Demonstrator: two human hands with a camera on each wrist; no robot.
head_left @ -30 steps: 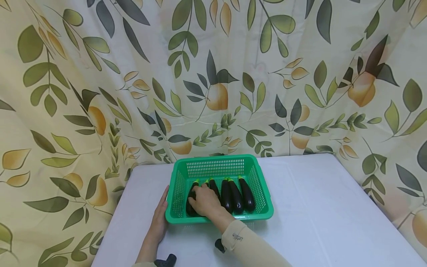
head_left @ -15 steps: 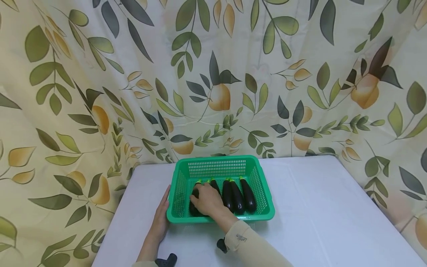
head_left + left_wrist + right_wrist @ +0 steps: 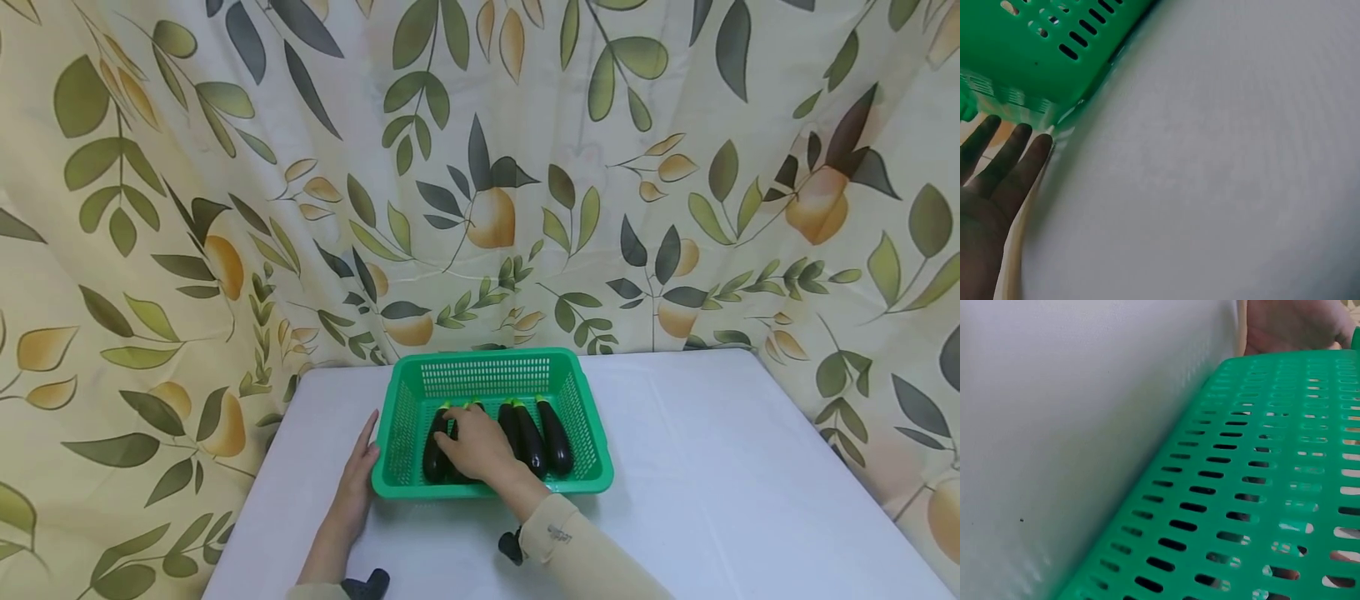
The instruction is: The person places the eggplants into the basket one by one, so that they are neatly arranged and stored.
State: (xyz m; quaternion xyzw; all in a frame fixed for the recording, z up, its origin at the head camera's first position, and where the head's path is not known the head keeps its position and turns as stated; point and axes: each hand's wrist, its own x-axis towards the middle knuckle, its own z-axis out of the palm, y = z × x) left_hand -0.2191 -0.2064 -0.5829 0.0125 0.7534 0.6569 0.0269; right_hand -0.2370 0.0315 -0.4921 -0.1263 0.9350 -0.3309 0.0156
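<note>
Lower left of the head view: the left hand (image 3: 358,479) lies flat on the table (image 3: 712,467), fingers straight and together, tips against the basket (image 3: 491,365) at its left wall, likely bracing it so it won't slide. The left wrist view shows the same, fingers (image 3: 1019,156) extended beside the green corner.

Centre now: the right hand (image 3: 480,446) is down inside the basket, resting over the aubergines (image 3: 551,433), fingers curled loosely on the second one from the left. Whether it truly grips that one, I cannot tell; the knuckles hide the contact. The aubergines lie side by side along the basket floor, green stems pointing toward the curtain (image 3: 480,167).

To the right, the table runs wide and white to its edge. The basket sits close to the curtain at the back, so free room lies right and toward the person.
</note>
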